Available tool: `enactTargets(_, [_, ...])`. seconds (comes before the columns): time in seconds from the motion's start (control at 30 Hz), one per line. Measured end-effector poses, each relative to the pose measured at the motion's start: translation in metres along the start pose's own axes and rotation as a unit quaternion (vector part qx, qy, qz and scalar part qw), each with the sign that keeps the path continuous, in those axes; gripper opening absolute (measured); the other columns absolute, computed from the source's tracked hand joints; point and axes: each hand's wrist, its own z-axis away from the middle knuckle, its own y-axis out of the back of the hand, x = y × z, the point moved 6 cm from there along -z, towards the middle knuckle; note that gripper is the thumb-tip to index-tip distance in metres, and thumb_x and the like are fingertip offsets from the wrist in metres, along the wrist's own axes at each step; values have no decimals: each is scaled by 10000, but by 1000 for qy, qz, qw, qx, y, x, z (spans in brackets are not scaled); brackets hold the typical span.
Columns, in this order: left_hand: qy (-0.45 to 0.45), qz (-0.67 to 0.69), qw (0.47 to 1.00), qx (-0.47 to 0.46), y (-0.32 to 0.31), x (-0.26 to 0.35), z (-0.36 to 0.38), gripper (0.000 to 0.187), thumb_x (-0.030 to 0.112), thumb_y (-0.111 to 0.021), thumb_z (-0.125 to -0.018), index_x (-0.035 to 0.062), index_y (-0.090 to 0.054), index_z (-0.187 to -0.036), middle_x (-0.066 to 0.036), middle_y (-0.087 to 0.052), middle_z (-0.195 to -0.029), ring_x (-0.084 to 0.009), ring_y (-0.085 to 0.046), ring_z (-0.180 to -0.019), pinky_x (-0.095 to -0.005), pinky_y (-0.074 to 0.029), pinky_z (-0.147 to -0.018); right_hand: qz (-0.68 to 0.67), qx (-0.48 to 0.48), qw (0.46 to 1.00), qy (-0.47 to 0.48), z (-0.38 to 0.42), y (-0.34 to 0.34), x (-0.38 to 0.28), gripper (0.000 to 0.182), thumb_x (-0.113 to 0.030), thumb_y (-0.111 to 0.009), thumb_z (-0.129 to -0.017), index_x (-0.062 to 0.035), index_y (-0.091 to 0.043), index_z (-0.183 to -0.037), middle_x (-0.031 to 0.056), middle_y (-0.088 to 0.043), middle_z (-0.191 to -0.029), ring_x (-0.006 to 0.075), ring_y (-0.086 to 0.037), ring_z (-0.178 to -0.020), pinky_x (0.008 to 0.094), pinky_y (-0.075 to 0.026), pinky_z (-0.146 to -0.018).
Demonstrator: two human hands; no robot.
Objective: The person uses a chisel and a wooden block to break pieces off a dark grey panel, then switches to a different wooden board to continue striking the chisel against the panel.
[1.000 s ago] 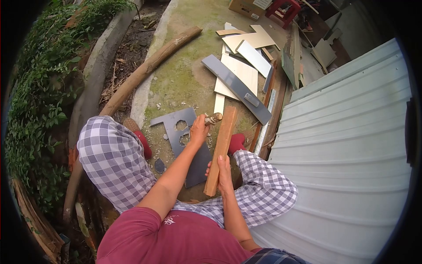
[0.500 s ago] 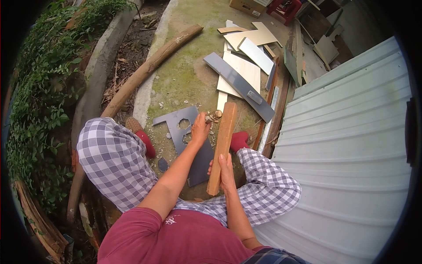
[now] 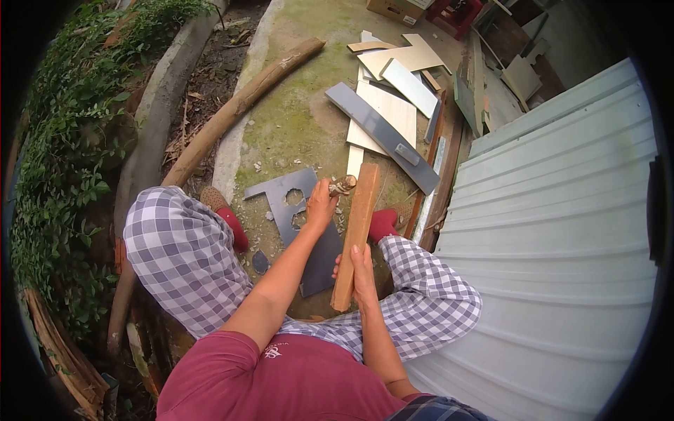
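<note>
My left hand [image 3: 321, 209] is wrapped round a short, rough stick [image 3: 343, 184], whose cut end points right. That end is right beside the upper part of a squared wooden block [image 3: 357, 231], long and brown. Lower down, my right hand [image 3: 362, 274] grips the block near its bottom end, thumb along its face. Beneath both hands a dark grey board [image 3: 321, 254] with two ragged holes lies on the ground between my feet. A small dark round offcut [image 3: 260, 262] rests to its left.
Pale boards [image 3: 390, 116] and a grey plank with a handle [image 3: 382, 133] are piled ahead. A long log [image 3: 242, 105] slants on the left, near leafy plants [image 3: 63, 140]. Corrugated metal sheeting [image 3: 554, 231] stands close on my right. A red crate [image 3: 453, 17] is at the back.
The wooden block and the stick have shifted very slightly to the right. Both hands keep the same grip.
</note>
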Motion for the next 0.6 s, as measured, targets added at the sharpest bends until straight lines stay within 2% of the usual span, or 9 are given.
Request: enactTargets(0.6, [7,-1,1000,-5,-2,-3,0,335,66,-656,-799,54,-480,-1084,-186,-569,-1017,-408,-561,-967,-459,-445,-772,7,5,1000,-1,1,-2,-2,442,-452,-489,-949,-85,-365,-1163,91,-556,-829,150,-595,-636,285,-542,-557])
